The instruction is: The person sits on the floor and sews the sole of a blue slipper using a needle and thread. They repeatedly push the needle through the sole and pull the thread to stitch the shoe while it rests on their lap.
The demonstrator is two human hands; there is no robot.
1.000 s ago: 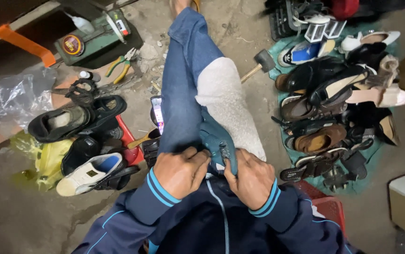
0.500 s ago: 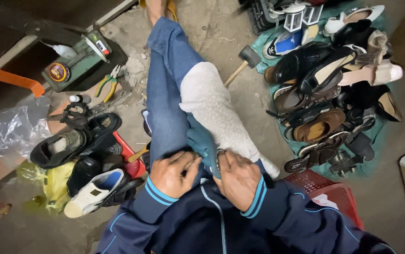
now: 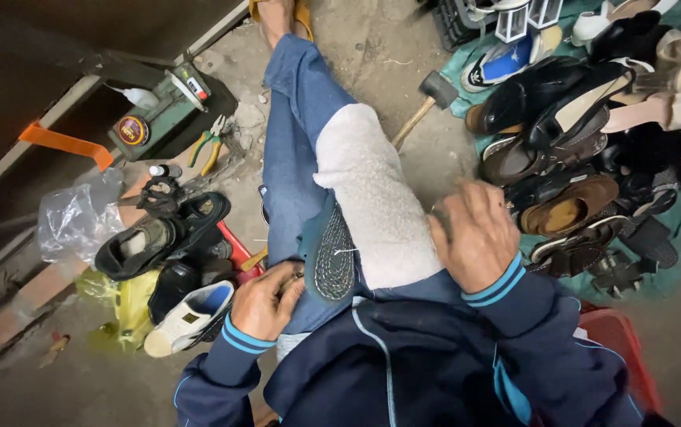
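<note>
A dark teal shoe [image 3: 330,259] lies sole-up on my lap, its grey tread ringed with pale stitching and a short bit of thread showing. My left hand [image 3: 266,300] grips the shoe's near end. Held up to the right of the shoe, apart from it, my right hand [image 3: 475,234] has its fingers curled shut and is blurred; whatever is inside the fist is hidden. A whitish fleecy cloth [image 3: 360,182] covers my thigh over blue jeans [image 3: 289,134], just beside the shoe.
A hammer [image 3: 433,93] lies on the concrete floor beyond my knee. Several shoes and sandals [image 3: 577,158] are heaped on a green cloth at right. More shoes [image 3: 162,237], a white sneaker [image 3: 190,316], pliers [image 3: 208,144], a green box [image 3: 162,115] and a plastic bag [image 3: 79,221] sit at left. A red crate [image 3: 625,348] stands near right.
My right hand has left the shoe and swung up and out to the right. The shoe has turned sole-up under my left hand. The view has tilted slightly.
</note>
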